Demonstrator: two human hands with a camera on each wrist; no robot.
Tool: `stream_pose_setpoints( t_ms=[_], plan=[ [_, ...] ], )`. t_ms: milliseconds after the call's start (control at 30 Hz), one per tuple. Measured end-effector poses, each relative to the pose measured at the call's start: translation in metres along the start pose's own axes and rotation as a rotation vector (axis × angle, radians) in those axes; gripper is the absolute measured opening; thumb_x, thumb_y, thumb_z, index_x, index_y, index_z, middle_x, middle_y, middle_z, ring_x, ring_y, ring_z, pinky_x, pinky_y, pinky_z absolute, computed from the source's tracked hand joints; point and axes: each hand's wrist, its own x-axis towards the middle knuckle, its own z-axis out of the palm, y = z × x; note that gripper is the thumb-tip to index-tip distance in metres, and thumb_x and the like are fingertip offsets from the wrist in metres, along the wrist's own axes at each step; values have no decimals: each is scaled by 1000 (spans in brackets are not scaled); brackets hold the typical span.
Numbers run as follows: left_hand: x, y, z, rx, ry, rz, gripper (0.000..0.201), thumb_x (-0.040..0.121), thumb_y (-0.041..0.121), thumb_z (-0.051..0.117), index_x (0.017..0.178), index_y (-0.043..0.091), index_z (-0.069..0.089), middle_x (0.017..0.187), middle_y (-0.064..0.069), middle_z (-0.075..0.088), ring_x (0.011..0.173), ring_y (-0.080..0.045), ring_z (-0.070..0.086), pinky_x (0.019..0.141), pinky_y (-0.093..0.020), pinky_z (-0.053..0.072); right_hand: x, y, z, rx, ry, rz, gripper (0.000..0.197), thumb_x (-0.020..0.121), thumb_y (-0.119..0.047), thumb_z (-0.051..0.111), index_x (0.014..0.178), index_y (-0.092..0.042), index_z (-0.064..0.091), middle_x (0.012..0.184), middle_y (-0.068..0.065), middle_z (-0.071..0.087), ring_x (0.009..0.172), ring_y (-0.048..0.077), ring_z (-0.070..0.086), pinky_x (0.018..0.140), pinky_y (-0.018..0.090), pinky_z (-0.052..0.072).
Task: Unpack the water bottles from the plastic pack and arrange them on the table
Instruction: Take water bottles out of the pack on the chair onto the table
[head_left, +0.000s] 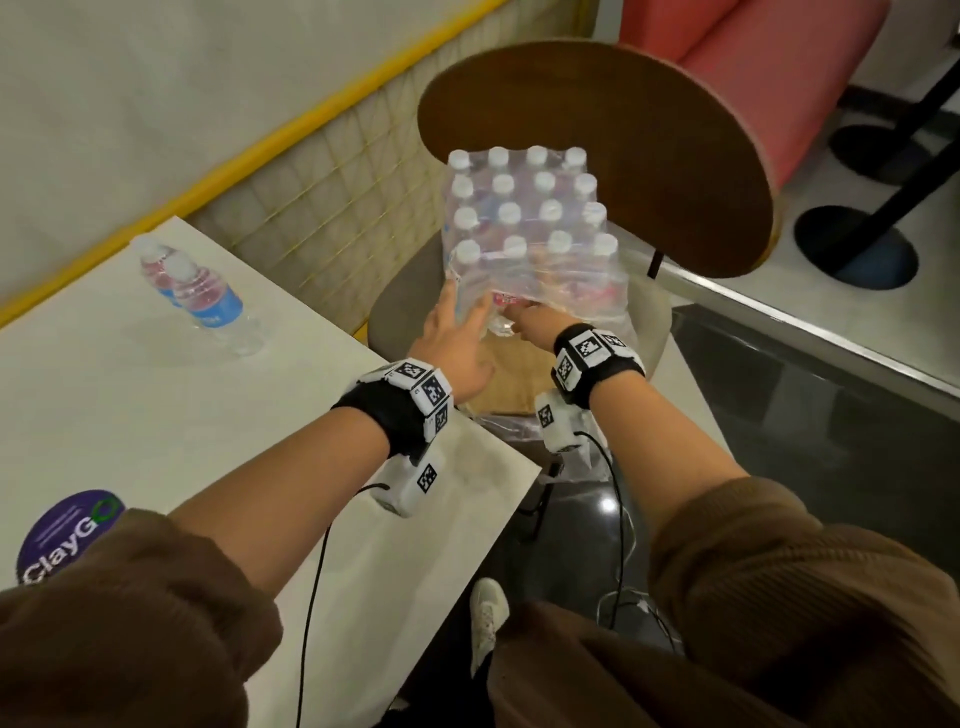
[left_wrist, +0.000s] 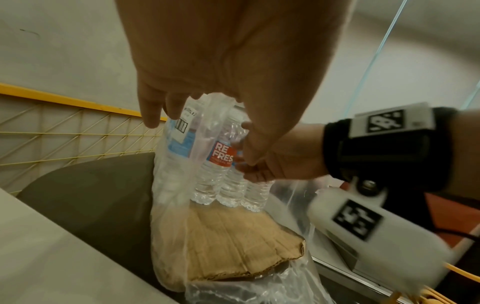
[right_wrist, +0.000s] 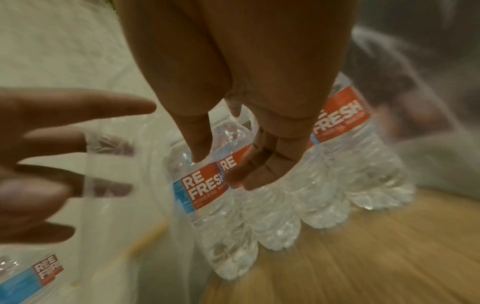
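Observation:
A shrink-wrapped pack of water bottles (head_left: 530, 223) with white caps stands on a sheet of cardboard (head_left: 514, 374) on a chair seat, its near side torn open. My right hand (head_left: 519, 317) reaches into the opening, thumb and curled fingers (right_wrist: 246, 174) round a front-row bottle (right_wrist: 270, 218) with a red label. To its left my left hand (head_left: 457, 332) lies with fingers spread and straight against the loose plastic film (left_wrist: 171, 185) at the pack's near left corner. Two bottles (head_left: 208, 296) stand on the white table (head_left: 130, 415).
The chair's round wooden backrest (head_left: 597, 156) rises right behind the pack. A yellow-railed mesh fence (head_left: 322, 197) runs along the table's far side. A purple sticker (head_left: 67, 535) marks the table's near edge. Dark floor and cables lie below.

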Motion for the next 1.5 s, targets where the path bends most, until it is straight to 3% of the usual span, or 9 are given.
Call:
stream_pose_setpoints(
  t_ms=[267, 400, 500, 700, 867, 967, 1067, 1233, 1500],
  plan=[
    [18, 2, -5, 13, -7, 16, 66, 83, 27, 62, 140, 36, 29, 156, -3, -15, 142, -37, 17, 106, -47, 38, 20, 4, -5, 142, 60, 2, 49, 99, -32, 43, 142, -10, 37, 138, 5, 44, 124, 22, 44, 103, 32, 31],
    [30, 13, 1, -42, 68, 5, 59, 79, 39, 67, 132, 29, 42, 155, -9, -13, 137, -42, 24, 109, -44, 36, 14, 40, -1, 115, 150, -24, 26, 93, -31, 51, 100, -9, 64, 94, 8, 67, 89, 21, 62, 88, 32, 46],
    [39, 17, 8, -51, 157, -13, 49, 80, 45, 67, 123, 26, 54, 153, -11, -6, 132, -40, 29, 104, -45, 41, 12, 50, -3, 150, 173, -16, 16, 89, -25, 53, 84, -15, 63, 97, 15, 70, 98, 29, 64, 96, 43, 48],
    [41, 16, 15, -48, 302, 32, 32, 80, 50, 67, 107, 32, 67, 154, -2, -3, 131, -30, 26, 96, -41, 45, 21, 33, -27, 47, 223, 54, 27, 95, -17, 48, 115, 0, 58, 113, 16, 61, 111, 31, 56, 97, 38, 43],
    [41, 23, 13, 104, 441, 199, 16, 82, 41, 68, 90, 29, 74, 155, -7, 15, 139, -32, 22, 99, -44, 42, 52, 29, -37, -103, 149, 66, 17, 96, -17, 45, 83, -12, 55, 79, -3, 50, 91, 20, 47, 82, 33, 38],
    [43, 22, 7, 162, 405, 206, 17, 80, 39, 71, 92, 29, 73, 155, -8, 18, 139, -32, 24, 98, -45, 42, 93, 60, -36, -73, 160, 90, 23, 86, -28, 55, 103, -13, 56, 102, 4, 62, 96, 19, 54, 92, 38, 45],
    [42, 15, 2, 205, 350, 178, 23, 76, 39, 73, 89, 20, 73, 155, -7, 19, 140, -30, 23, 96, -43, 41, 60, 56, -30, -211, 185, 122, 47, 87, -35, 58, 129, -19, 45, 129, -1, 49, 112, 19, 46, 101, 37, 36],
    [29, 8, -2, 174, 404, 336, 21, 71, 36, 77, 81, 17, 73, 149, -7, 34, 136, -30, 31, 98, -43, 40, 12, 45, -25, -225, 391, -23, 37, 98, -24, 45, 131, -6, 48, 132, 14, 51, 122, 29, 48, 99, 31, 36],
    [-18, -18, -23, -101, 336, 360, 39, 84, 42, 65, 82, 3, 66, 140, -7, 33, 121, -21, 44, 99, -33, 40, -34, 27, -21, -256, 255, -134, 44, 86, -33, 65, 126, -21, 53, 111, 8, 63, 89, 28, 67, 79, 40, 55]
  ],
)
